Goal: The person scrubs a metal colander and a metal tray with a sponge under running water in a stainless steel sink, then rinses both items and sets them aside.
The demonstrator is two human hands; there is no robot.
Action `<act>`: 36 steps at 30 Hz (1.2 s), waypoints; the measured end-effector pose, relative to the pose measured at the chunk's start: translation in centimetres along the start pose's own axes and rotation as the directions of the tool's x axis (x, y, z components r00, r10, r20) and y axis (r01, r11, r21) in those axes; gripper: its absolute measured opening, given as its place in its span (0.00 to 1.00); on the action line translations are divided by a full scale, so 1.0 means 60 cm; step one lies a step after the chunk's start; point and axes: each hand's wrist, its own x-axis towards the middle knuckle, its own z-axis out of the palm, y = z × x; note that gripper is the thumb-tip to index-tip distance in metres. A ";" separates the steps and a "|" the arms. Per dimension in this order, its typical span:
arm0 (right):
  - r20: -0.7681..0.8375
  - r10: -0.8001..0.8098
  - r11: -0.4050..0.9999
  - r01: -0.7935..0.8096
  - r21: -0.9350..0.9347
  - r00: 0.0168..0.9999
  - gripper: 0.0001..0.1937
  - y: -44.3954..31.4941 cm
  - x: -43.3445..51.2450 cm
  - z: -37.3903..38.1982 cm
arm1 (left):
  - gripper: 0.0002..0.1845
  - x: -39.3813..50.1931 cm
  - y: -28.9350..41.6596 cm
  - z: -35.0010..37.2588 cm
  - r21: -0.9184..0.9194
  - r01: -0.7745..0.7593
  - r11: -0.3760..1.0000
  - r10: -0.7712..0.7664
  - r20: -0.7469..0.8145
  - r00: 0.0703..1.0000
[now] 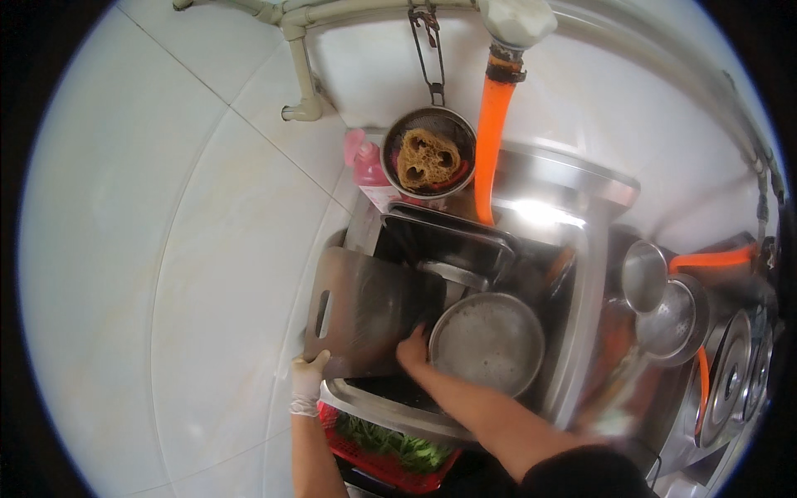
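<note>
A grey-brown cutting board (pixel 367 317) with a slot handle leans over the left side of the stainless steel sink (pixel 576 324). My left hand (pixel 308 376), in a pale disposable glove, grips its lower left corner, thumb on the face. At the board's lower right corner is my bare right hand (pixel 416 350), blurred and closed against it, with some fingertips hidden. Right beside that hand sits a round metal pan (pixel 487 339) with cloudy content or a dull bottom; I cannot tell which. Behind the board, deep rectangular metal pans (pixel 445 246) stand in the sink.
An orange hose (pixel 492 143) hangs from a tap into the sink. A loofah (pixel 429 159) lies in a hanging strainer (pixel 387 152) beside a pink pump bottle (pixel 369 168). Greens (pixel 405 445) fill a red basket (pixel 333 429) below the front rim. Metal ladles (pixel 672 324) and lids (pixel 728 380) stand right.
</note>
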 end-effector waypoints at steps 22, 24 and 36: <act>0.115 -0.234 0.957 0.208 0.205 0.965 0.39 -0.039 -0.106 -0.047 | 0.17 -0.001 -0.012 0.007 -0.069 -0.006 0.998 0.008 0.020 1.000; 0.069 -0.361 0.927 0.350 0.135 0.930 0.38 -0.014 -0.123 -0.045 | 0.18 0.006 -0.018 0.005 -0.071 0.021 0.997 -0.018 0.038 0.999; 0.359 -0.529 0.846 0.511 0.153 0.769 0.23 0.072 -0.069 -0.113 | 0.21 0.016 0.088 -0.024 0.366 -0.040 0.930 -0.069 0.280 0.957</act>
